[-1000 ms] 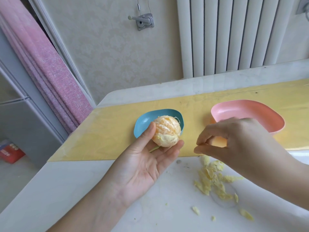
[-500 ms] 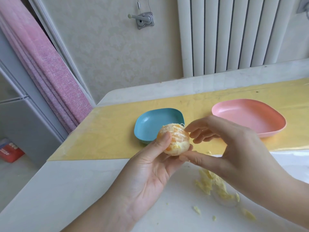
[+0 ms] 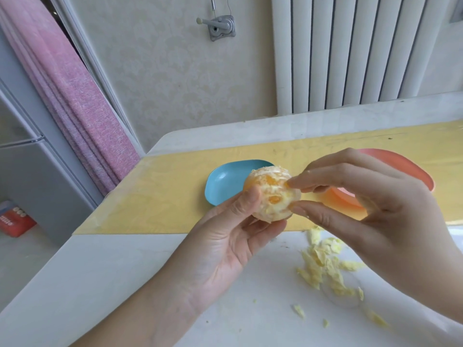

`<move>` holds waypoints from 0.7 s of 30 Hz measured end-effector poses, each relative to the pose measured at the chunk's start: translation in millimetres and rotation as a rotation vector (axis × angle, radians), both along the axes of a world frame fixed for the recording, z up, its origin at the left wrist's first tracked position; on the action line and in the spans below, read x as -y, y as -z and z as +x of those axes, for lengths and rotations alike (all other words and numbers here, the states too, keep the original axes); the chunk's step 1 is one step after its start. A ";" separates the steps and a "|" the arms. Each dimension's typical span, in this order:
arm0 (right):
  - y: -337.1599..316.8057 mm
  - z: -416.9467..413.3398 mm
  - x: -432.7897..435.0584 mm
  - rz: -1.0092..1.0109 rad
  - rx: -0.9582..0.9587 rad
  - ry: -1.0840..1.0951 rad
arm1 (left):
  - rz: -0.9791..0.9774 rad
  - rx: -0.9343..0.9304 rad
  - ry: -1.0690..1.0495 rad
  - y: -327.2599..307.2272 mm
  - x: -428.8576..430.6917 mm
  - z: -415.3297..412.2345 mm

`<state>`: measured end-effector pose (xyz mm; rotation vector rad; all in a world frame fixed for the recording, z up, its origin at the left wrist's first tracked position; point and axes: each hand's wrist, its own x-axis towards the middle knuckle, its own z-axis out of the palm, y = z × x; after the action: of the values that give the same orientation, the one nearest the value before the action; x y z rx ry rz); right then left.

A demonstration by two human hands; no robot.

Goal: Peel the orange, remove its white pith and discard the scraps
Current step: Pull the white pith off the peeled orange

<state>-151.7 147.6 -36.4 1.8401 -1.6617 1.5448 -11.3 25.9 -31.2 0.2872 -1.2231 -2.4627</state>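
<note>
Gripping a peeled orange above the blue dish, the left hand cradles it; the right hand pinches its pith.

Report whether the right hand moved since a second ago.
Yes. Right hand rose from the pith scraps, across the pink dish, onto the orange.
</note>
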 end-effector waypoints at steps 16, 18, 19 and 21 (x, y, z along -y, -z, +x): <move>-4.6 -12.6 -0.6 0.053 -0.356 0.061 | -0.174 0.151 -0.106 0.8 -4.2 2.1; -6.9 -12.9 -1.2 0.073 -0.363 0.052 | -0.216 0.160 -0.091 0.0 -3.4 3.0; -8.1 -13.2 -1.8 0.080 -0.361 0.041 | -0.239 0.156 -0.081 -0.5 -3.0 3.4; -10.3 -13.9 -2.8 0.095 -0.369 0.013 | -0.269 0.154 -0.073 -0.9 -2.6 4.7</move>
<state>-165.6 150.4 -26.1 2.0076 -1.5889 1.0537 -6.6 28.5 -30.3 0.4442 -1.5596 -2.2144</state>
